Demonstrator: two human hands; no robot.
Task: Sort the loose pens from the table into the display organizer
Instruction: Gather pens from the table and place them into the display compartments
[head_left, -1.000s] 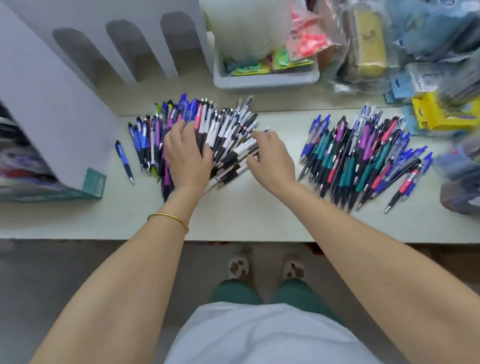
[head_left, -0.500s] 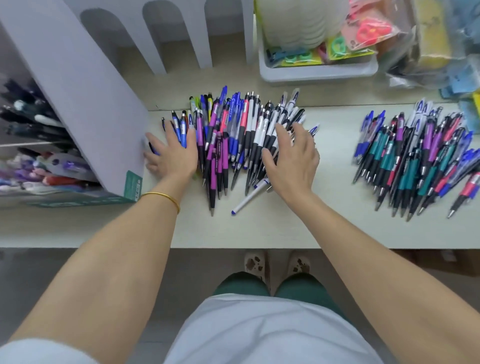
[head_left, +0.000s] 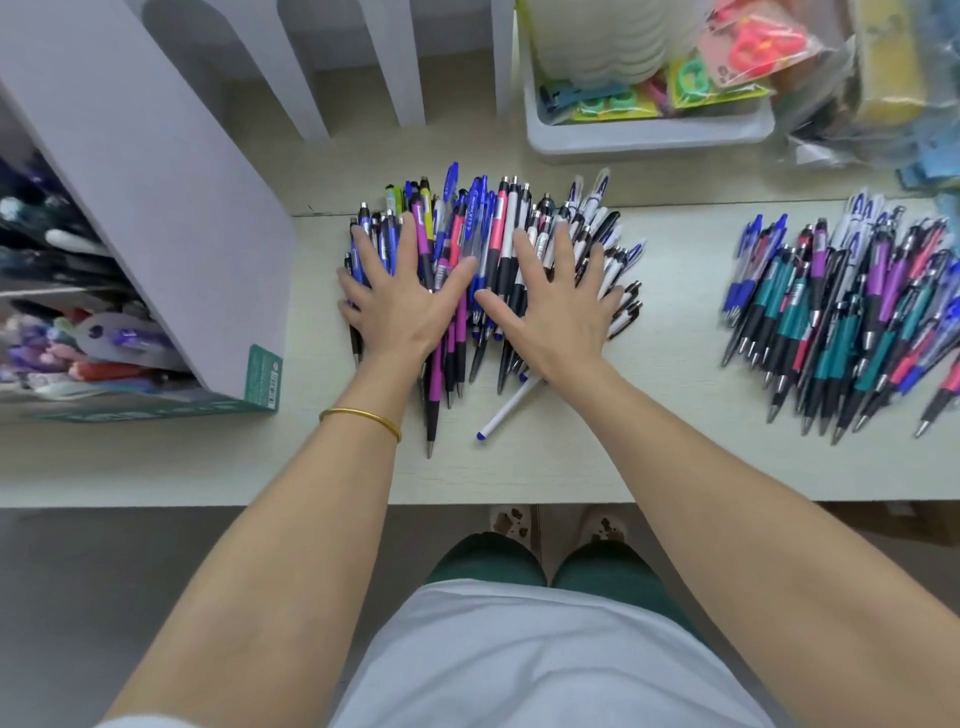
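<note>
Both hands lie flat, left hand (head_left: 400, 309) and right hand (head_left: 558, 312), fingers spread straight, pressing on the central heap of plastic click pens (head_left: 488, 228) and gripping nothing. Barrels are blue, purple, pink and black-and-white, mostly parallel, on the pale desk (head_left: 675, 447). One white blue-tipped pen (head_left: 510, 409) lies askew at the heap's near edge. Right of the heap: one second heap of teal and purple pens (head_left: 841, 322). Left of it: one grey cardboard display organizer (head_left: 156, 218), holding pens. Individual pens are too many to count.

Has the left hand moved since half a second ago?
Yes. The left hand has shifted right, away from the display organizer, and now lies flat on the pen pile.
</note>
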